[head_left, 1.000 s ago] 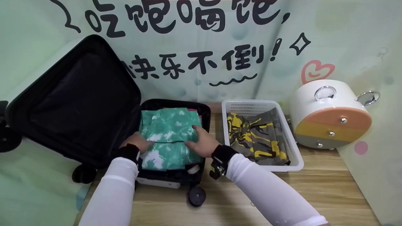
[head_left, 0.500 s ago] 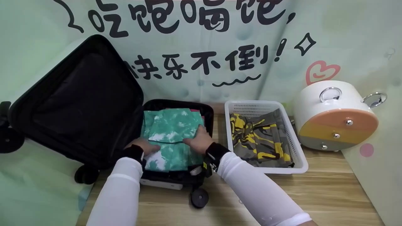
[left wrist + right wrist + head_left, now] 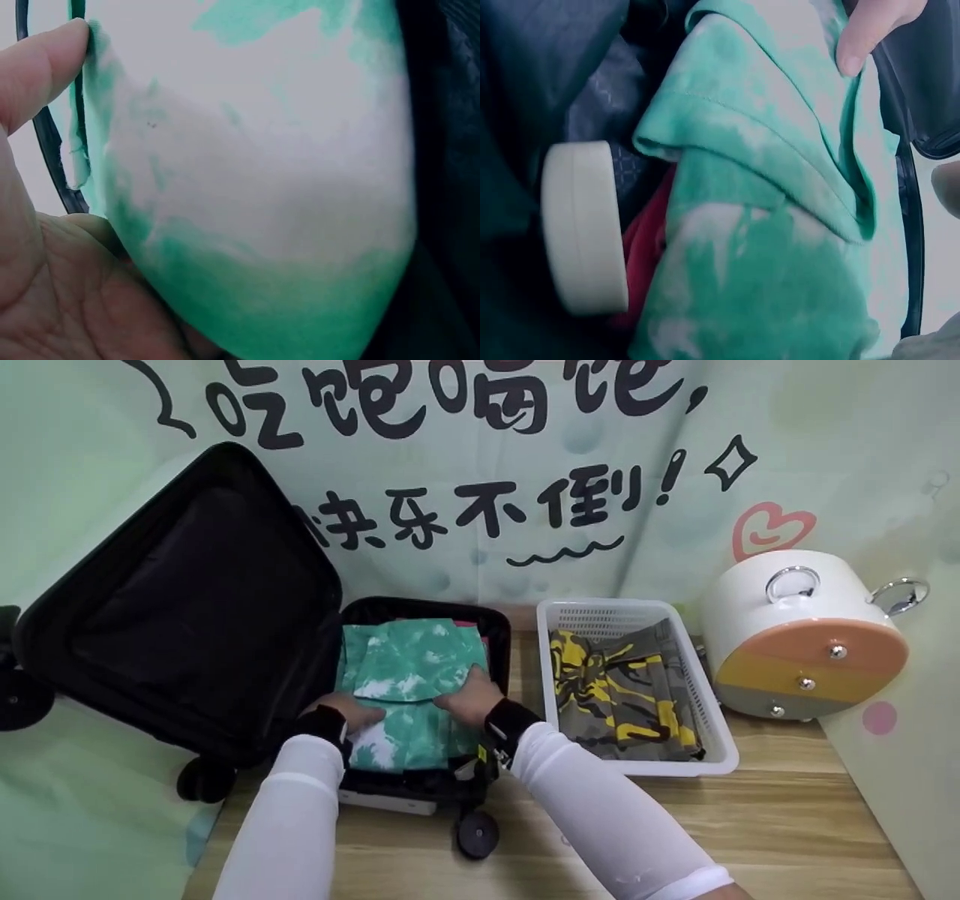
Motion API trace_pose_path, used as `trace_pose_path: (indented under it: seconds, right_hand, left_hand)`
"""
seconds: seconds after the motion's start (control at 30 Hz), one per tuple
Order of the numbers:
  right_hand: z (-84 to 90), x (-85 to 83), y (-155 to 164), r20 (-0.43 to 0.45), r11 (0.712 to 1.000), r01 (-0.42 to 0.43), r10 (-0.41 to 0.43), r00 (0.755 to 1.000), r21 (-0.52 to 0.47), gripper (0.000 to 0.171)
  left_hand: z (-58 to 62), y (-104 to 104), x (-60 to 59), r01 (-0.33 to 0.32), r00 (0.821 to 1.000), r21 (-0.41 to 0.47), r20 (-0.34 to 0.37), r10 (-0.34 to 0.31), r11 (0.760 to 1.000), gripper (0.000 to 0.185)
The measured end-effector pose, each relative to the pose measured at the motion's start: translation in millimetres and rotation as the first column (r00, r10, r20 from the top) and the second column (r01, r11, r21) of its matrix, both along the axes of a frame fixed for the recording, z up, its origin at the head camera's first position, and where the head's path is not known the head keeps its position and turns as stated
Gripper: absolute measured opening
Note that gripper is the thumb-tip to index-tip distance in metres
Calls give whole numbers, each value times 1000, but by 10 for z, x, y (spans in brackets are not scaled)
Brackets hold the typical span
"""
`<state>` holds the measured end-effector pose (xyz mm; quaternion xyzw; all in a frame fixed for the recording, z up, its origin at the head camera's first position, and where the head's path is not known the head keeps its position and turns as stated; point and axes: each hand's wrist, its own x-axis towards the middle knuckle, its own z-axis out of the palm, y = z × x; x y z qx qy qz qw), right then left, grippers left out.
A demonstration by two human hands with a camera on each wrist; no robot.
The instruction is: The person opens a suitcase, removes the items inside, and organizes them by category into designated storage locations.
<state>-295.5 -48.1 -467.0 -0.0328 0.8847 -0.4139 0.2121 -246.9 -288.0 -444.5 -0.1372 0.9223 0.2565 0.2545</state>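
A black suitcase [image 3: 501, 622] lies open on the wooden table, its lid [image 3: 187, 600] leaning back at the left. A folded green and white tie-dye garment [image 3: 412, 660] fills the base. My left hand [image 3: 346, 712] lies on the garment's near left part. In the left wrist view the thumb [image 3: 37, 71] touches the cloth's edge [image 3: 262, 187], and the cloth hides the fingers. My right hand [image 3: 466, 697] presses flat on the near right part. One fingertip [image 3: 862, 41] rests on the top fold [image 3: 765, 225]. Red cloth [image 3: 645, 240] shows beneath.
A white mesh basket [image 3: 637, 769] holding a yellow and grey camouflage garment [image 3: 622, 697] stands right of the suitcase. Further right sits a round white cabinet [image 3: 802, 652] with coloured drawers. A suitcase wheel [image 3: 478, 834] juts toward me. Bare table [image 3: 750, 825] lies in front.
Both hands have slid slightly toward me over the green garment and keep pressing on it. The head view has shifted a little.
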Motion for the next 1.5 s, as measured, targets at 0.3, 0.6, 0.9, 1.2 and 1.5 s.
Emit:
trace_pose_path:
  seconds: [0.3, 0.6, 0.9, 1.2, 1.5]
  right_hand:
    - [-44, -132, 35, 83, 998, 69, -69, 994, 7, 102]
    - [-90, -52, 32, -66, 1000, 5, -4, 998, 16, 47]
    - [-116, -67, 31, 20, 952, 76, -74, 997, -295, 80]
    - [-126, -31, 43, 63, 900, 8, 21, 998, -437, 69]
    - [-189, 13, 0, 1, 851, -34, 40, 999, -525, 82]
  left_hand:
    - [-53, 54, -46, -14, 999, 8, 38, 14, 1000, 84]
    - [-149, 23, -58, -67, 998, 22, 24, 66, 998, 81]
    - [-150, -38, -72, -105, 994, 58, 25, 104, 993, 95]
    - [-204, -68, -97, -148, 989, 75, 9, 147, 986, 115]
    - [-235, -56, -92, -215, 976, 145, -11, 219, 966, 124]
